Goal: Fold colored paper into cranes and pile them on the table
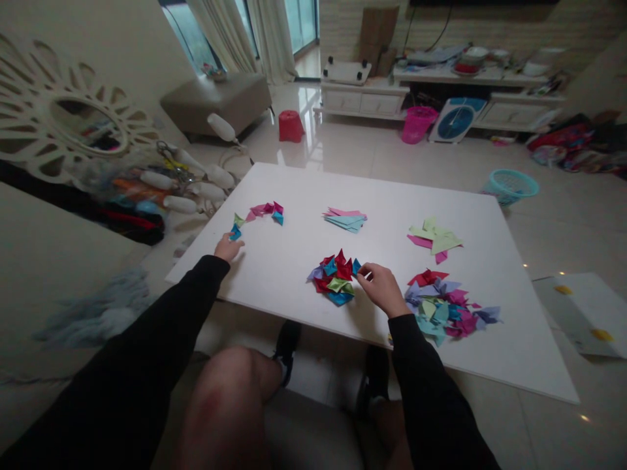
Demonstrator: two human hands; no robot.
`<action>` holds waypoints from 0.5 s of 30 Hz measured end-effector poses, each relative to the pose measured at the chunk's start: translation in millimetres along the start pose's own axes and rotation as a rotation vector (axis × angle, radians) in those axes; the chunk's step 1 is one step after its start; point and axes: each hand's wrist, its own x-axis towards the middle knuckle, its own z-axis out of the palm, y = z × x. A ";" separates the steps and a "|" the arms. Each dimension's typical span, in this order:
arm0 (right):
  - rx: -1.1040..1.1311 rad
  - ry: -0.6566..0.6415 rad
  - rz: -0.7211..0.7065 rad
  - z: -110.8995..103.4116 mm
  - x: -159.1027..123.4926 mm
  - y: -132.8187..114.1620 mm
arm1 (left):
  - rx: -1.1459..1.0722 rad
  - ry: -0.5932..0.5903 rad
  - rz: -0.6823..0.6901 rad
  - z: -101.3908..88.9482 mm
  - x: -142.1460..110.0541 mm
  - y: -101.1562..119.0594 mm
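My left hand point(228, 249) is at the table's left side, fingers and thumb around a small blue folded paper piece point(236, 232). That piece ends a curved row of folded papers, with a green piece point(239, 220), pink pieces point(262, 209) and another blue piece point(278, 218). Near the middle, my right hand point(379, 285) pinches a blue folded paper piece point(356, 266) at the right edge of a mixed pile of folded papers point(333, 279). How firmly the left fingers grip is hard to make out.
On the white table point(294, 261) lie flat pink and teal paper strips point(345, 220), green and pink papers point(434, 236) and a larger folded-paper pile point(448, 307). A blue basket point(513, 186) stands beyond the right corner. White lamp arms point(208, 190) stand close to the left edge.
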 end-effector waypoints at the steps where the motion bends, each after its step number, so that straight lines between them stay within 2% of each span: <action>1: -0.001 -0.006 0.000 0.5 0.2 0.6 | -0.045 -0.010 -0.045 0.6 2.2 -1.4; 5: -0.007 -0.014 -0.003 1.7 0.0 3.1 | -0.188 0.025 -0.189 5.5 6.8 0.5; 9: -0.008 -0.005 -0.002 0.2 -0.8 3.0 | -0.298 0.061 -0.255 5.4 7.1 6.3; 12: -0.006 0.008 0.010 -2.8 -1.1 2.1 | -0.363 0.104 -0.249 5.0 1.7 19.7; 15: 0.002 0.037 0.025 -6.5 -0.8 2.1 | -0.481 0.126 -0.151 8.9 -18.2 51.7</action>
